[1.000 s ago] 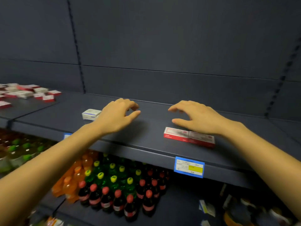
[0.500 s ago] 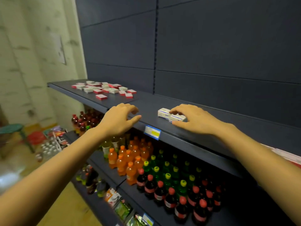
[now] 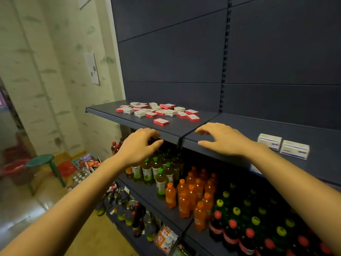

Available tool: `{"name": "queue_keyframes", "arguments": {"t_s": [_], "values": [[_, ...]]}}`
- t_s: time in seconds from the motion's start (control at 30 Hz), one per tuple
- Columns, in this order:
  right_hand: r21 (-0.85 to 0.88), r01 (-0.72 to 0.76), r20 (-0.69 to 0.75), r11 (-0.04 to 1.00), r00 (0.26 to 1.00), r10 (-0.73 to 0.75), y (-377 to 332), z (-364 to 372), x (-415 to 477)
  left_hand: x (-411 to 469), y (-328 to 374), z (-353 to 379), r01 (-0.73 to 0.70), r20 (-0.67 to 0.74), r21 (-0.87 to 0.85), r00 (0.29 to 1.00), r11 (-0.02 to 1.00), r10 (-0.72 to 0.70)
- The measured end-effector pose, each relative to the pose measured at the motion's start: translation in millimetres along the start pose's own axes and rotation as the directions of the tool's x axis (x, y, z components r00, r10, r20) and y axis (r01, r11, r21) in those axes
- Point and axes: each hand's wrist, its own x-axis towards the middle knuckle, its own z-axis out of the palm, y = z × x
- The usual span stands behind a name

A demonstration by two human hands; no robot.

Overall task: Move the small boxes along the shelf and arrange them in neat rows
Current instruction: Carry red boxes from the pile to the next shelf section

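Shelf [image 3: 239,126] of dark metal beside a pale wall [image 3: 55,71], bottles [image 3: 191,193] below. Scattered small boxes [image 3: 156,111] lie far left, two white boxes [image 3: 294,149] near right. The left hand [image 3: 137,146] and right hand [image 3: 225,139] are empty, fingers loosely curled. The right hand has left the white boxes it touched.

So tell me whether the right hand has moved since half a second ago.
Yes: the right hand has slid left, off the two white boxes, toward the shelf seam.

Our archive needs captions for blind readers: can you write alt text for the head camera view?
A person's empty left hand and right hand hover at the front edge of a dark shelf. Beyond them lies a scattered pile of small boxes; two white boxes sit side by side further right, bottled drinks below.
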Motion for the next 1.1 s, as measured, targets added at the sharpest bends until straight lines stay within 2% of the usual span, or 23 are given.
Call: {"name": "queue_keyframes", "arguments": {"t_s": [0.1, 0.3, 0.47, 0.63, 0.83, 1.1], "values": [[0.014, -0.015, 0.030, 1.000, 0.999, 0.015, -28, 21, 56, 17, -61, -2, 0.026, 0.014, 0.000, 1.000, 1.000, -0.026], [0.022, -0.038, 0.064, 0.999, 0.997, 0.036, -29, 24, 82, 24, -72, -4, 0.033, -0.024, 0.020, 0.999, 0.999, -0.033], [0.005, -0.102, 0.053, 0.995, 0.993, 0.101, -28, 50, 150, 62, -114, 3, 0.032, -0.040, 0.027, 0.999, 0.999, -0.031], [-0.077, -0.190, 0.072, 0.979, 0.978, 0.196, -14, 70, 208, 112, -152, 11, 0.038, -0.034, 0.029, 0.999, 0.999, -0.037], [-0.190, -0.179, 0.215, 0.965, 0.952, 0.219, 6, 89, 248, 171, -181, 28, 0.009, 0.014, 0.013, 1.000, 1.000, -0.009], [-0.317, -0.187, 0.134, 0.930, 0.962, 0.239, 22, 74, 271, 246, -213, 49, -0.084, 0.086, 0.040, 0.993, 0.996, 0.080]]}}
